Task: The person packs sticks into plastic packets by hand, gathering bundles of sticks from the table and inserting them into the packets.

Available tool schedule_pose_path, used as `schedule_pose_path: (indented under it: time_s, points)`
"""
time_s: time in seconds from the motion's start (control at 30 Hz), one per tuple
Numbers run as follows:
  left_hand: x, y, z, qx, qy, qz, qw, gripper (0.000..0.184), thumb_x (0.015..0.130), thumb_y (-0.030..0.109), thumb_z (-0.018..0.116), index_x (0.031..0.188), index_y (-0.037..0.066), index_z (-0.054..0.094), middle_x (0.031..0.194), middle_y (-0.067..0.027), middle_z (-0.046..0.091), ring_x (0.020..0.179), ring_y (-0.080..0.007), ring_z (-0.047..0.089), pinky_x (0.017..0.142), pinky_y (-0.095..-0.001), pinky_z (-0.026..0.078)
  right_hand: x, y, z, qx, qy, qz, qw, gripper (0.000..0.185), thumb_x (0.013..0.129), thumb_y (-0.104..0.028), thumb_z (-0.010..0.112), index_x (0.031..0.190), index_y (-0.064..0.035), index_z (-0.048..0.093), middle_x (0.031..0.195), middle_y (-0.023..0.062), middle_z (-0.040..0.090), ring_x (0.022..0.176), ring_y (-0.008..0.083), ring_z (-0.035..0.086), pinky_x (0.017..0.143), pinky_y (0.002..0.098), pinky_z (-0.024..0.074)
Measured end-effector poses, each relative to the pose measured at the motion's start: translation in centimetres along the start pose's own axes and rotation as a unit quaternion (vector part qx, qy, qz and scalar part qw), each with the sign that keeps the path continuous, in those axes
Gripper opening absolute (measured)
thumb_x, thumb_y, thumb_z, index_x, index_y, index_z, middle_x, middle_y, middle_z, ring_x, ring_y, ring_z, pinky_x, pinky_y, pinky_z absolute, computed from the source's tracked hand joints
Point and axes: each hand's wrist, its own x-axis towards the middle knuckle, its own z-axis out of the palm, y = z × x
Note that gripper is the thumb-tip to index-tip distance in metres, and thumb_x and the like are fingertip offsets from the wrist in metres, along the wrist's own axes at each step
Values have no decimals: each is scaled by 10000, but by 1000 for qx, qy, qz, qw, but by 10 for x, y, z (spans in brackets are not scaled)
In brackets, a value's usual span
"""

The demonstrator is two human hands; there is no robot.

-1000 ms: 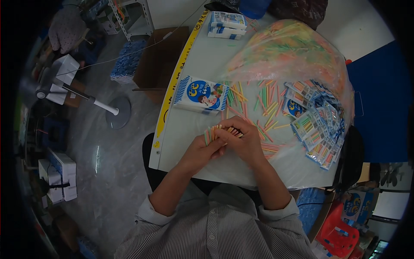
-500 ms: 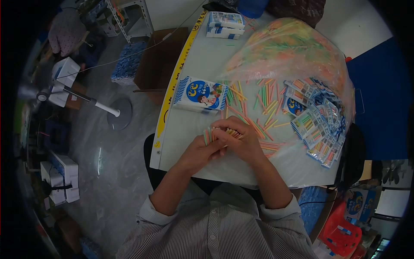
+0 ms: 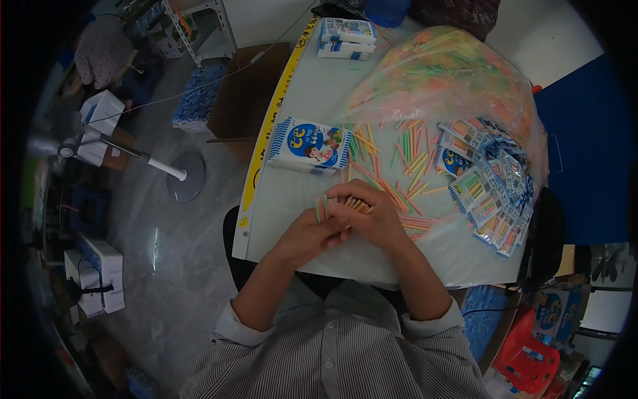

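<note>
Both hands meet near the table's front edge, around a bundle of thin coloured sticks (image 3: 359, 205). My left hand (image 3: 307, 233) is closed on some of them, with green and pink ends showing above its fingers. My right hand (image 3: 375, 216) wraps round the others, its fingers curled over the bundle. Loose pink, yellow and green sticks (image 3: 415, 159) lie scattered beyond my hands. A blue-and-white packet (image 3: 311, 145) stands to the upper left of them. At the right, several filled packets (image 3: 485, 189) overlap in a pile.
A large clear bag of coloured sticks (image 3: 452, 73) covers the table's back right. More packets (image 3: 347, 38) are stacked at the back left. Beyond the table's left edge are a cardboard box (image 3: 246, 93) and a fan (image 3: 159, 166). A red stool (image 3: 528, 352) stands lower right.
My fingers have shifted slightly around the sticks, and fewer stick ends show above my left hand. The camera view has moved a little.
</note>
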Motion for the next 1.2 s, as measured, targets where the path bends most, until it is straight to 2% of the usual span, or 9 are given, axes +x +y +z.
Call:
schedule_pose_path:
  time_s: [0.2,0.3,0.5,0.7,0.9,0.97,1.0,1.07,1.2]
  points:
    - [2,-3,-7,24,-11,-11,1000,156,871,178,469,898,32,516,775,-24,493,684,-73,463,581,-187,367,-1,2,1,-49,28,-40,998,113,772,-62,565,871,-7,563,730,25,521,572,65,526,472,191,427]
    - [2,-1,-2,17,14,-28,999,156,873,176,464,880,31,520,776,-22,496,682,-74,462,584,-188,368,-3,-5,0,62,22,68,996,93,758,-68,581,840,-23,579,747,21,521,600,60,524,497,187,429]
    - [0,0,-4,81,-26,-37,996,169,875,191,460,879,32,518,785,-21,507,685,-72,459,587,-187,368,2,1,-3,-69,-21,-41,997,122,764,-73,576,871,-20,550,779,15,539,628,58,515,530,184,422]
    - [1,-3,-4,34,-28,-41,998,177,878,198,454,861,35,522,764,-16,503,662,-62,445,584,-178,361,1,-4,-3,8,-34,77,996,145,773,-83,572,899,-13,551,783,6,529,678,59,508,583,194,418]
    - [-1,4,-5,126,-85,-92,984,164,885,201,442,896,45,492,737,-4,478,621,-45,421,511,-161,335,6,9,-7,-143,-46,-83,985,193,839,-132,464,983,-25,534,887,59,546,828,125,519,732,244,408]
    - [-2,4,1,83,-89,-83,989,161,886,203,442,898,48,487,732,-4,478,604,-46,418,494,-163,331,5,11,-5,63,-125,-76,987,321,884,-242,376,1068,-11,502,1011,113,541,940,179,509,828,290,381]
    - [-2,5,3,44,-93,-70,992,159,886,204,442,901,51,482,726,-4,477,586,-46,416,476,-165,326,4,9,-3,60,-125,-77,987,321,884,-242,376,1068,-11,502,1011,113,541,940,179,509,828,290,381]
    - [-5,8,3,25,-98,-69,992,156,886,203,441,894,53,482,724,-4,477,574,-47,415,467,-161,324,3,5,2,317,-53,5,947,416,903,-310,303,1117,2,476,1114,149,500,1001,215,491,897,326,345]
    - [-11,7,-1,20,-147,-51,988,156,885,202,444,895,51,482,734,-12,487,567,-53,420,435,-151,317,-8,-11,-6,204,-127,79,968,389,889,-316,387,1119,-16,477,1076,118,509,998,178,482,805,284,416]
